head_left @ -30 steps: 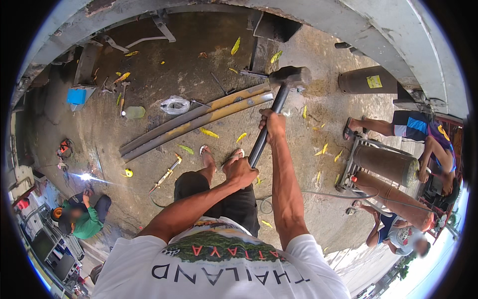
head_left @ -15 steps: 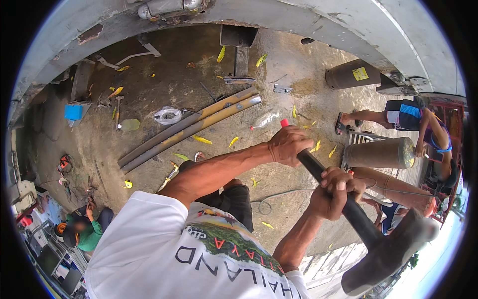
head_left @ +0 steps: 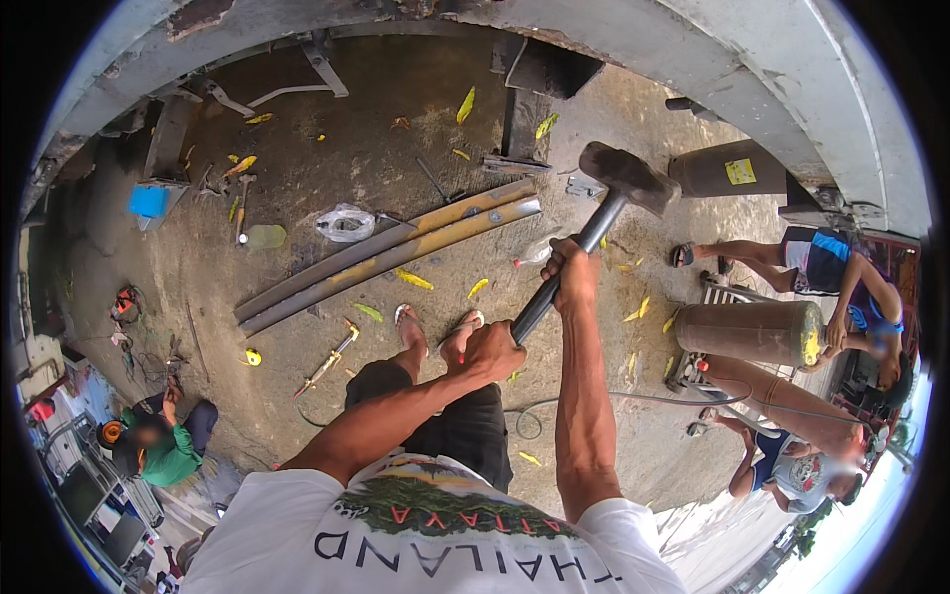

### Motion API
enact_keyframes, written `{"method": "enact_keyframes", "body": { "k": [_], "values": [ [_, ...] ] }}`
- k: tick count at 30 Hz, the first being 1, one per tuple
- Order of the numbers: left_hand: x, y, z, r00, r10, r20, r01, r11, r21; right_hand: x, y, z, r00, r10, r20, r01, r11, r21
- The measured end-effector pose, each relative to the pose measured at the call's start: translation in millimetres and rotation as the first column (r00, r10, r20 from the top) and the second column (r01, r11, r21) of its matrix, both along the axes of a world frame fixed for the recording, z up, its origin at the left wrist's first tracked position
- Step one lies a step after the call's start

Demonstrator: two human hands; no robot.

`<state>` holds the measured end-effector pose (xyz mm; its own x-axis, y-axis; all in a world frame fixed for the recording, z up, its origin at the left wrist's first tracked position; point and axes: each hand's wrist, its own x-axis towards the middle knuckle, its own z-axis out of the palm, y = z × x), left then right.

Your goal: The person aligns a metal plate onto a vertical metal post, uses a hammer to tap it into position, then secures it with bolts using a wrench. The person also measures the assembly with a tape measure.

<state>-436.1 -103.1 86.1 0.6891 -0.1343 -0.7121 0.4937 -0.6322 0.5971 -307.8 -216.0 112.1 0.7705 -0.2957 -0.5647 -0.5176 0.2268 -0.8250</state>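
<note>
A sledgehammer (head_left: 629, 180) with a dark steel head and a black handle is raised in front of me, its head up and to the right. My left hand (head_left: 495, 350) is closed round the lower end of the handle. Farther up, my right hand (head_left: 572, 269) wraps the handle at about its middle. Beyond my feet, two long rusty steel bars (head_left: 396, 259) lie side by side on the concrete floor, apart from the hammer. A clear plastic bottle (head_left: 535, 253) lies partly hidden behind my right hand and the handle.
A cutting torch (head_left: 329, 364) lies near my feet, its hose trailing right. Gas cylinders (head_left: 747, 330) lie at the right beside a person (head_left: 851, 267). A grey metal beam (head_left: 554, 67) stands ahead. Another person (head_left: 163, 441) crouches at left. A small hammer (head_left: 243, 210) lies far left.
The sledgehammer has swung from my lower right side to up in front of me. Both hands have kept hold of the handle, and my right arm has stretched forward.
</note>
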Motion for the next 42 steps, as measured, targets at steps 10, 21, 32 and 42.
{"method": "enact_keyframes", "body": {
  "k": [10,21,32,42],
  "values": [
    [-51.4,5.6,-26.6,0.793,-0.237,0.561,0.358,0.927,-0.116,-122.6,-33.7,78.9,0.922,-0.317,0.223,0.256,0.930,0.265],
    [168.4,-61.8,187.2,-0.027,0.221,0.975,0.504,0.845,-0.178,-91.1,-31.2,285.0,0.176,0.233,0.956,0.206,0.941,-0.267],
    [-13.9,22.7,0.2,0.953,-0.129,0.274,0.112,0.991,0.076,-28.5,-14.0,-8.4,0.983,-0.185,0.017,0.179,0.963,0.200],
    [31.1,-62.9,18.7,0.284,-0.049,0.958,0.586,0.800,-0.133,-164.5,-74.2,149.8,0.615,-0.357,0.703,0.348,0.923,0.164]
  ]
}}
